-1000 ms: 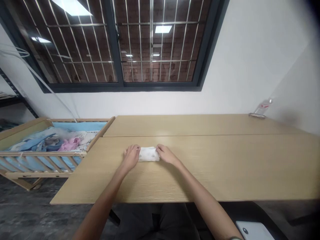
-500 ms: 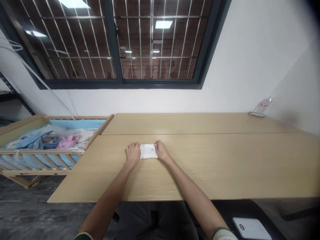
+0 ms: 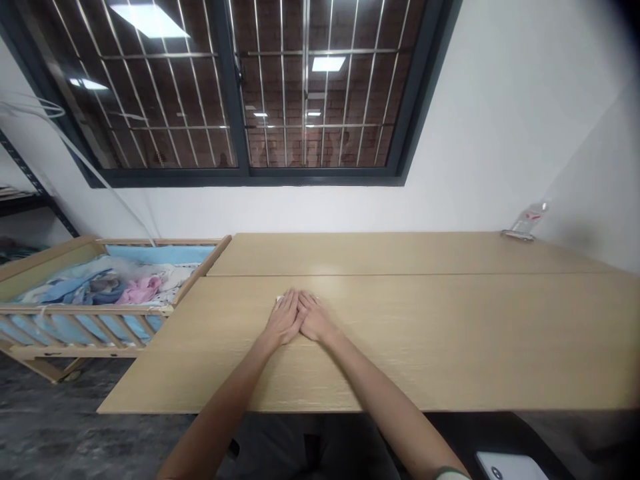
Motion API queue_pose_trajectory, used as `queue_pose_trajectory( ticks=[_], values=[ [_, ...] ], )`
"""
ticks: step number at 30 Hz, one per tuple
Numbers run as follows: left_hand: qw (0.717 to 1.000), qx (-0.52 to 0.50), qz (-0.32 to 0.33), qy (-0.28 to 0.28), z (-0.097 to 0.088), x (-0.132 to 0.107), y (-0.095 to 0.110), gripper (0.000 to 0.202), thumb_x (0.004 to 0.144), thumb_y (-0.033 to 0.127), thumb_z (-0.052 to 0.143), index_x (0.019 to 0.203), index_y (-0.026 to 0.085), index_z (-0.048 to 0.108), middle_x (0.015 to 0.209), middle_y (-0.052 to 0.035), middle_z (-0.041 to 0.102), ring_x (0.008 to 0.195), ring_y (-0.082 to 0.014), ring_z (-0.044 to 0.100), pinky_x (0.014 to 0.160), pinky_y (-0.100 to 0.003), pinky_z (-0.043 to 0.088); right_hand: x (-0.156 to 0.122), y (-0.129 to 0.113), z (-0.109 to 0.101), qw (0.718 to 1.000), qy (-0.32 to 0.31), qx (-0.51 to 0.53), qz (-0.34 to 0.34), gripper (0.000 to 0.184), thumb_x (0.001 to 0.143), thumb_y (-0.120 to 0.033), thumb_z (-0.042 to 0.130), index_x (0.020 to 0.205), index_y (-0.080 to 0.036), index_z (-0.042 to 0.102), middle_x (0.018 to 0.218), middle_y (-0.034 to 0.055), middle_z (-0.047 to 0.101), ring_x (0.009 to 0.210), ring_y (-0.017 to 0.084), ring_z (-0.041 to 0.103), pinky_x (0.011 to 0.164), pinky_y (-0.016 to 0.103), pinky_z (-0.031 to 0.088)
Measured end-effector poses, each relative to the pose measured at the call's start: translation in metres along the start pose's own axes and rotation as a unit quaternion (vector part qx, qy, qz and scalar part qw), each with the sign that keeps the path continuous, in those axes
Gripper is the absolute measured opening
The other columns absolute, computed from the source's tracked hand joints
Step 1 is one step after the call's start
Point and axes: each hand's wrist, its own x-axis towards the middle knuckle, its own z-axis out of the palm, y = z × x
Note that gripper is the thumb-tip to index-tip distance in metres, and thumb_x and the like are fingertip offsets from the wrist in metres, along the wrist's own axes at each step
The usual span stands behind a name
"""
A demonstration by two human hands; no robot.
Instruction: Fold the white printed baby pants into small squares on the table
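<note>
Both palms lie flat over a small folded white cloth (image 3: 279,299) on the wooden table; only slivers of its far edge show past the fingers. My left hand (image 3: 284,320) rests on the cloth's left part with fingers stretched forward. Beside it, my right hand (image 3: 313,319) presses down on the right part, also with straight fingers. The two hands touch along their inner sides, the fingertips meeting near the middle. Most of the cloth is hidden beneath them.
The pale wooden table (image 3: 425,333) has a seam running across it. A wooden crib (image 3: 135,311) with blue lining and crumpled clothes stands at the left. A clear bottle (image 3: 527,219) is at the far right corner. A white phone (image 3: 513,467) lies below the front edge.
My hands have let go of the cloth's side edges and moved inward, now flat on top and covering it. The view has tilted slightly upward.
</note>
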Motion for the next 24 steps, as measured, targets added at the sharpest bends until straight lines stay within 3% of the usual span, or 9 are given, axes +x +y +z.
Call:
queue_pose_trajectory(
  ticks=[4,8,16,20,24],
  values=[
    [0.999,0.006,-0.042,-0.015,0.006,0.0,-0.005,0.08,0.103,0.059,0.012,0.158,0.003,0.025,0.166,-0.0217,0.026,0.157,-0.0289,0.019,0.127,-0.048,0.021,0.0,0.004,0.001,1.0,-0.01,0.007,0.01,0.062,0.101,-0.03,0.034,0.159,-0.007,0.034,0.164,0.0161,0.034,0.153,0.027,0.031,0.127,0.043,0.019],
    [0.997,0.015,-0.068,-0.013,0.006,-0.003,-0.008,0.08,0.102,0.061,0.016,0.159,0.005,0.026,0.167,-0.0213,0.022,0.158,-0.0295,0.014,0.127,-0.048,0.018,-0.003,0.005,-0.003,0.998,-0.018,0.033,0.042,0.063,0.102,-0.032,0.03,0.159,-0.005,0.033,0.165,0.0163,0.03,0.156,0.027,0.024,0.128,0.044,0.017],
    [0.994,0.015,-0.108,0.01,0.007,-0.012,-0.017,0.083,0.102,0.061,0.02,0.158,0.0,0.021,0.165,-0.028,0.022,0.157,-0.0325,0.014,0.126,-0.051,0.019,-0.012,0.015,-0.003,0.987,-0.009,0.125,0.1,0.069,0.105,-0.045,0.025,0.161,-0.004,0.024,0.168,0.018,0.019,0.158,0.026,0.012,0.128,0.048,0.015],
    [0.995,0.007,-0.1,0.015,-0.003,-0.016,-0.024,0.083,0.101,0.061,0.022,0.158,0.001,0.018,0.165,-0.028,0.022,0.157,-0.0332,0.016,0.125,-0.052,0.02,-0.015,0.016,-0.006,0.985,-0.014,0.141,0.103,0.071,0.106,-0.049,0.024,0.162,-0.005,0.02,0.169,0.0187,0.015,0.159,0.027,0.01,0.128,0.049,0.013],
    [0.999,-0.027,-0.027,0.028,-0.026,-0.016,-0.034,0.078,0.099,0.062,0.034,0.159,0.011,0.025,0.166,-0.0191,0.028,0.156,-0.0296,0.022,0.124,-0.048,0.025,-0.021,0.016,-0.019,0.989,0.019,0.14,0.054,0.074,0.104,-0.052,0.034,0.162,-0.008,0.022,0.17,0.0194,0.012,0.159,0.029,0.008,0.127,0.05,0.013]
  ],
)
